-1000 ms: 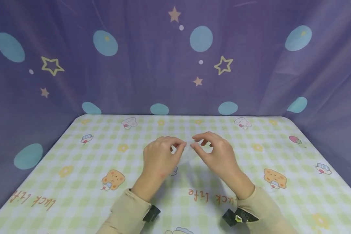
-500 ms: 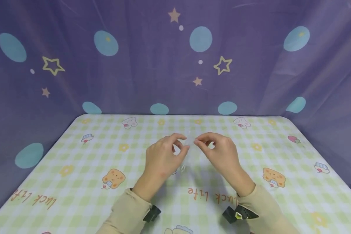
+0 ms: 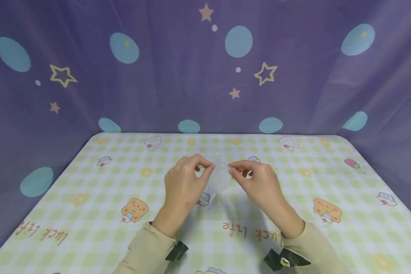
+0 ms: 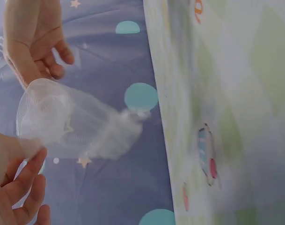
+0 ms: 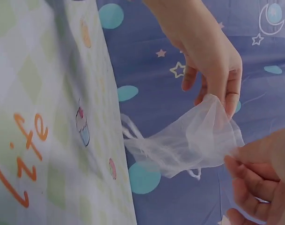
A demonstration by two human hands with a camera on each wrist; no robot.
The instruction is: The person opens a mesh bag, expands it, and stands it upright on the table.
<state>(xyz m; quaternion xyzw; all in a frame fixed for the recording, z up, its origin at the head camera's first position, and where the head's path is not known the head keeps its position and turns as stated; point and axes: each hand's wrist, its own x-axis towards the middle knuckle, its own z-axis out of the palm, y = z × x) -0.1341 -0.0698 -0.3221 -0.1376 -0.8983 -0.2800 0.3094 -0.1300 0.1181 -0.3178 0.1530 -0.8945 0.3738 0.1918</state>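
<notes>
A sheer white drawstring pouch (image 4: 81, 122) is stretched between both hands above the table. In the head view its thin mesh (image 3: 220, 180) is nearly see-through against the checked cloth. My left hand (image 3: 187, 180) pinches one side of its edge between thumb and forefinger. On the opposite side my right hand (image 3: 260, 184) pinches the edge the same way, seen close up in the right wrist view with thumb and forefinger at the fabric. White cords (image 5: 137, 136) dangle from the gathered end of the pouch, which hangs away from the fingers.
A green-and-white checked tablecloth (image 3: 89, 213) with cartoon prints and lettering covers the table. Behind it hangs a purple curtain (image 3: 178, 83) with stars and blue dots. Dark straps (image 3: 178, 251) with cameras sit at the cuffs of both beige sleeves.
The left thumb and forefinger, parted half a second ago, now pinch the pouch. The right fingers, apart a second ago, have closed on its edge. The hands stand slightly farther apart than before.
</notes>
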